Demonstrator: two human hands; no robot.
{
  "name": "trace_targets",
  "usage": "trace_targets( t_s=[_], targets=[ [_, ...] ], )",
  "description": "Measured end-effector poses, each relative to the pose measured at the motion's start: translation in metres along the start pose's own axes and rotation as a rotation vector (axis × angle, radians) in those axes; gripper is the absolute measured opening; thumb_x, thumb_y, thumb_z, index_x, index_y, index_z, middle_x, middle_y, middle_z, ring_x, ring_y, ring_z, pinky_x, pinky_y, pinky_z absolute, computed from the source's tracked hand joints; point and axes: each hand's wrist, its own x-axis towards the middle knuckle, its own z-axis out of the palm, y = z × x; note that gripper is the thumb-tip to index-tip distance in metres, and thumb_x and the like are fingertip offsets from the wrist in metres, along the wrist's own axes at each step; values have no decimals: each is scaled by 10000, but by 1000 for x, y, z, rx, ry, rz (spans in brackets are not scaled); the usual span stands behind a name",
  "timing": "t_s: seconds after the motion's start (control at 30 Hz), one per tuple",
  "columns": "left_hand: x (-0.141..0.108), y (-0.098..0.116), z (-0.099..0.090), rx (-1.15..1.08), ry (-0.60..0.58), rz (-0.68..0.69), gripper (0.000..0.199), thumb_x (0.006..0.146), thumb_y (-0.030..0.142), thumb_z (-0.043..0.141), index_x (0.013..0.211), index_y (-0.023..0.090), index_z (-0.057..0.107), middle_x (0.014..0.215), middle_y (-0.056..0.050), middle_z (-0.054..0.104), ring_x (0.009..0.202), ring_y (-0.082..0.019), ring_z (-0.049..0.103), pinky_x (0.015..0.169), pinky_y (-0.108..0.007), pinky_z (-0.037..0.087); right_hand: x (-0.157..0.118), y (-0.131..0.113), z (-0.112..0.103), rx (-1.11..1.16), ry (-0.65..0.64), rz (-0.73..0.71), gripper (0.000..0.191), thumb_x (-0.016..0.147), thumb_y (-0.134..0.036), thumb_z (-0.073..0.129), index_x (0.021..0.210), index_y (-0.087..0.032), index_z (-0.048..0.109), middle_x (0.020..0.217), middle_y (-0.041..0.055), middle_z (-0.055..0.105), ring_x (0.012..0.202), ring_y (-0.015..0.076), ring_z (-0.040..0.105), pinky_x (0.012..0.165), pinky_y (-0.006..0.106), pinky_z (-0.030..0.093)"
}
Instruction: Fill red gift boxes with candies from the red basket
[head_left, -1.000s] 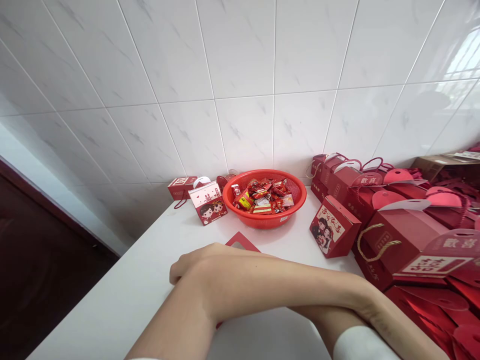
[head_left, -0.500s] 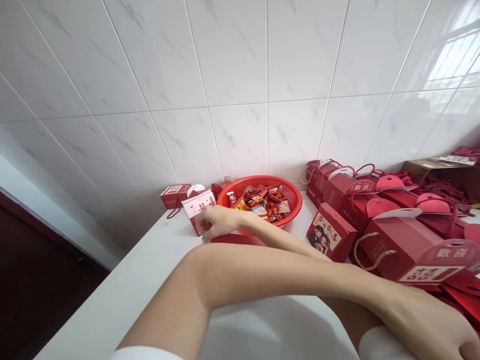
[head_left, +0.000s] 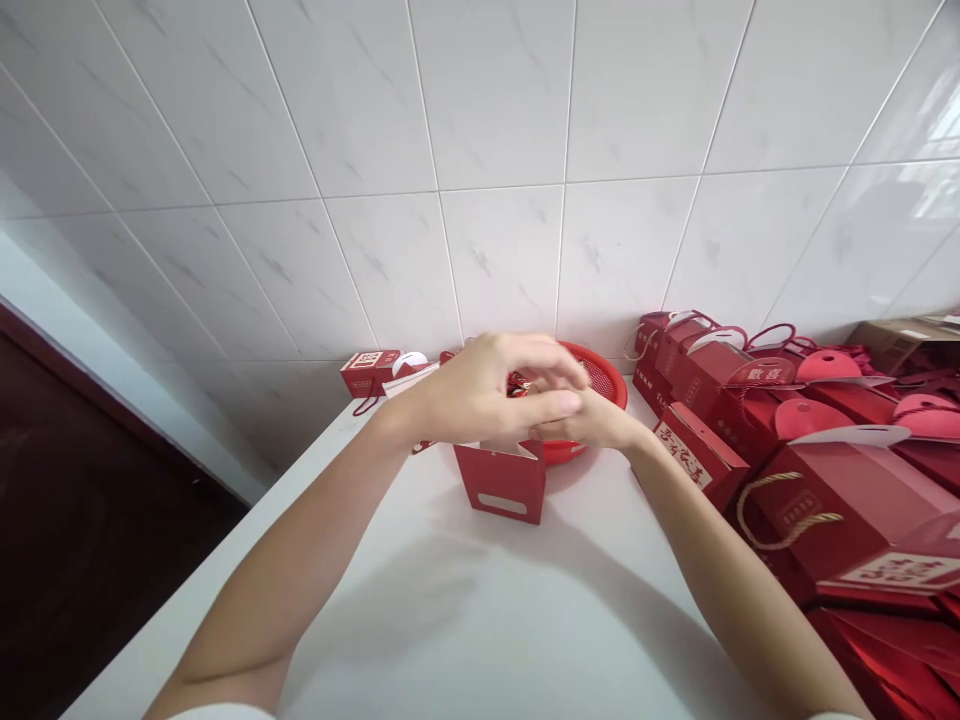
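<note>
My left hand (head_left: 487, 390) is raised over a small open-topped red box (head_left: 501, 485) with a pale slot on its front. Its fingers are curved and its thumb stands apart from them; no object shows in it. Close against it on the right is my right hand (head_left: 589, 415), whose fingers are mostly hidden behind the left thumb, so what it may hold cannot be seen. The box stands upright on the white table (head_left: 420, 640). Just behind the hands is a red plastic basket (head_left: 611, 380) of wrapped candies (head_left: 517, 384), largely covered by them.
Many red gift boxes (head_left: 817, 510) with rope handles crowd the right side. A red printed box (head_left: 694, 450) leans at their near edge. Another small red box (head_left: 367, 372) lies at the back left. A tiled wall (head_left: 495, 250) borders the table behind.
My arms have uncrossed. My left hand came from the lower right and my right hand left the pale printed box at left; both now meet above the red box. The view shifted slightly.
</note>
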Motion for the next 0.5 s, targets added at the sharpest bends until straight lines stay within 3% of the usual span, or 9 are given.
trace_targets(
  t_s=[0.1, 0.2, 0.33, 0.5],
  targets=[
    [-18, -37, -6, 90, 85, -140, 256, 886, 412, 605, 1000, 222, 732, 1102, -28, 699, 1046, -222, 629, 902, -326, 522, -5, 1, -2, 99, -113, 2, 214, 792, -340, 703, 885, -176, 601, 817, 7, 622, 732, 146, 588, 656, 277, 494],
    [-30, -65, -4, 109, 87, -289, 307, 853, 480, 646, 998, 217, 711, 1032, -27, 699, 906, -198, 642, 734, -270, 527, -8, 0, -5, 108, -139, 34, 259, 832, -404, 680, 787, -161, 602, 737, -9, 583, 663, 111, 510, 595, 241, 407],
    [-34, -83, 5, 32, 63, -376, 317, 867, 488, 618, 860, 176, 675, 810, -17, 662, 647, -131, 566, 546, -228, 431, -10, 3, -9, 117, -268, 83, 347, 825, -472, 679, 715, -155, 591, 640, -36, 500, 592, 89, 410, 554, 234, 322],
    [-26, -97, 17, -66, -48, -358, 301, 846, 455, 629, 822, 159, 678, 759, -11, 629, 692, -134, 534, 603, -232, 401, -11, 14, -11, 148, -385, 175, 404, 821, -527, 666, 721, -137, 623, 627, -23, 533, 609, 95, 450, 570, 229, 345]
  ],
)
